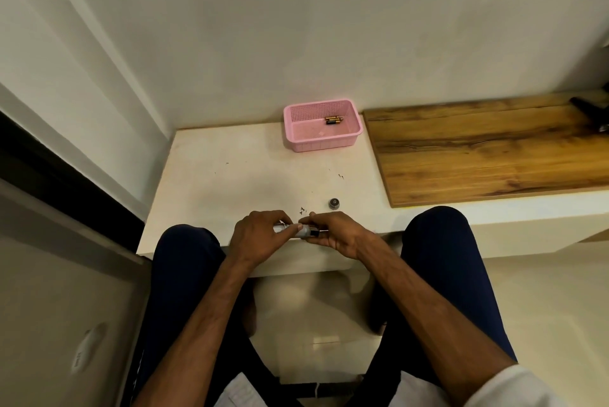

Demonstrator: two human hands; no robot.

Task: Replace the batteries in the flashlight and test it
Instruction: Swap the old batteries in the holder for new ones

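Hands meet at the ledge's near edge: left hand (260,235) grips the silver flashlight (298,230), right hand (333,233) pinches its dark end. Cap (333,203) sits just beyond the right hand, batteries (333,119) farther off in the pink basket (321,140).

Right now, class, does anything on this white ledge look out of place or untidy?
Small dark specks lie scattered on the white ledge, and the flashlight's cap sits loose, apart from the flashlight held in both hands. Batteries lie in the pink basket.
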